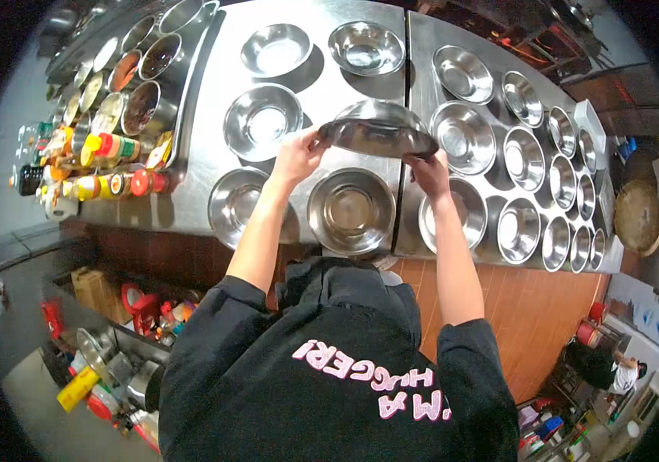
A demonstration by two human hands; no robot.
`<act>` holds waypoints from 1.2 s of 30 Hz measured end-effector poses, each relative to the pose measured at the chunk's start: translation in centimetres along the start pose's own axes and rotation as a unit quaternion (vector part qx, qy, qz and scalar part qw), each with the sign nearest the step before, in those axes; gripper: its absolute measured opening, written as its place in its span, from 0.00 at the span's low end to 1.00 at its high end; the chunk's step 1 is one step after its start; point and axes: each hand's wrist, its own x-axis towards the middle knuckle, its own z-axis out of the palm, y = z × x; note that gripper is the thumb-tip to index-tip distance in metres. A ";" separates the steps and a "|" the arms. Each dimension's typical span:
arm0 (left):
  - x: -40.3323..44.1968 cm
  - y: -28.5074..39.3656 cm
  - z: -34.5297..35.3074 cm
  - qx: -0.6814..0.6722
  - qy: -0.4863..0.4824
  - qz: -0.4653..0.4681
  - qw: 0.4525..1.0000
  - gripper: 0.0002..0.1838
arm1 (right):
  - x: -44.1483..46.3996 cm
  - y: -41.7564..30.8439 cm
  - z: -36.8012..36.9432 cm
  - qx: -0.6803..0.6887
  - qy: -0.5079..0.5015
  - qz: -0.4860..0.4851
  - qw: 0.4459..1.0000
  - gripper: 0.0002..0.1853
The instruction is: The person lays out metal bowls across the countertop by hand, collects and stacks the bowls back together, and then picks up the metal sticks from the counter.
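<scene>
Between my two hands is a stainless steel mixing bowl, held above the steel table and tilted so that its side faces me. My left hand grips the rim at the left end, and my right hand grips it at the right end. Under and in front of my arms stand more bowls of the same kind. One bowl is just below the raised one, another bowl lies to the left, and a third bowl is near my right hand. My forearms partly cover two bowls at the front edge.
The steel table carries spaced rows of bowls running far right. At the left are sauce bottles and a tray of filled containers. A large round pan stands beyond the right end. Another person is at lower right.
</scene>
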 end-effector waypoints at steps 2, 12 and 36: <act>-0.3 0.5 0.0 0.054 0.048 0.096 0.993 0.07 | -1.6 -1.7 -0.7 -0.098 0.054 -0.068 0.991 0.15; 0.0 3.5 1.2 0.098 0.122 0.206 0.966 0.15 | -4.8 -5.8 -3.7 -0.221 0.189 -0.461 0.838 0.17; 0.1 16.9 1.6 -0.097 -0.191 -0.046 0.976 0.14 | -7.4 0.8 -3.7 0.302 -0.009 0.230 0.925 0.12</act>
